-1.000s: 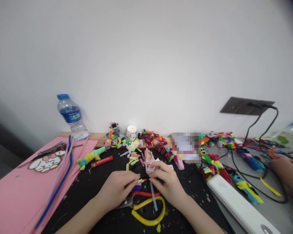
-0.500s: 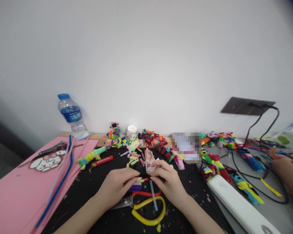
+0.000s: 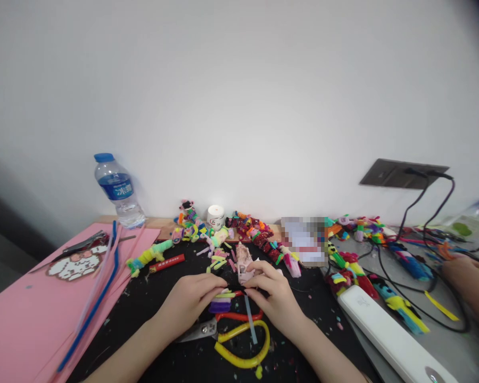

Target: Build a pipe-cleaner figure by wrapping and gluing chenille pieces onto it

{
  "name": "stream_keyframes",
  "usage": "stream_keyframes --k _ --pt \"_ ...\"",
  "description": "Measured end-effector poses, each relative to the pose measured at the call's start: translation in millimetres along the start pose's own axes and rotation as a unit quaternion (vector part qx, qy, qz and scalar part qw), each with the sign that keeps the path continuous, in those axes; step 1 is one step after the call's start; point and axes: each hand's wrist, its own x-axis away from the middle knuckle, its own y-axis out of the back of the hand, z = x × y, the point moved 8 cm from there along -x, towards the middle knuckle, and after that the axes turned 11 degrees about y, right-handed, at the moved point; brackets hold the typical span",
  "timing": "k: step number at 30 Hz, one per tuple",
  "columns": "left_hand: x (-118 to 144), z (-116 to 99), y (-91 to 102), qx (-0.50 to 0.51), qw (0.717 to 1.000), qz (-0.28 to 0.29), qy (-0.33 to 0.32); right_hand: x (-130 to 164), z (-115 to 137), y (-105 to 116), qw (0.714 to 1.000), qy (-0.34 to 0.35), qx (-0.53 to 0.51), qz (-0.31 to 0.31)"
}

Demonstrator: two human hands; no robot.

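My left hand (image 3: 189, 300) and my right hand (image 3: 273, 298) meet over the black mat (image 3: 151, 303) and pinch a small bundle of pipe-cleaner pieces (image 3: 229, 293) between their fingertips. A purple fuzzy piece (image 3: 220, 307) shows just under my left fingers. A pale blue stick (image 3: 250, 319) pokes down from below my right hand. Scissors with red and yellow handles (image 3: 239, 340) lie on the mat right below both hands. A pink figure (image 3: 244, 261) stands just behind my right hand.
Pink foam sheets (image 3: 27, 314) with blue pipe cleaners (image 3: 99, 298) and pliers lie at the left. A water bottle (image 3: 117, 189), a small white jar (image 3: 215, 216) and several colourful pipe-cleaner figures (image 3: 255, 231) line the wall. A white power strip (image 3: 387, 335), black cables and another person's hand (image 3: 469, 282) are at the right.
My two hands have drawn slightly toward me and a little left with the bundle. More of the scissor blade shows below my left hand.
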Motion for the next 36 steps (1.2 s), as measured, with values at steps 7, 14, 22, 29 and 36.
stream_keyframes --k 7,14,22,29,36 --pt "-5 10 9.4 0.011 1.0 0.005 0.0 1 -4 1 1.0 -0.016 -0.002 -0.002" --pt "-8 14 11.2 0.016 0.997 0.067 -0.016 1 -7 2 1.0 -0.029 -0.008 -0.007" --pt "-9 12 9.4 0.015 0.995 0.097 -0.018 4 -3 -7 0.999 -0.007 -0.001 0.034" --pt "-7 10 6.9 -0.007 0.993 0.116 0.01 1 8 -14 0.994 0.03 0.038 0.1" --pt "-6 6 9.8 -0.024 0.993 0.11 0.032 2 11 -19 0.988 0.038 0.045 0.139"
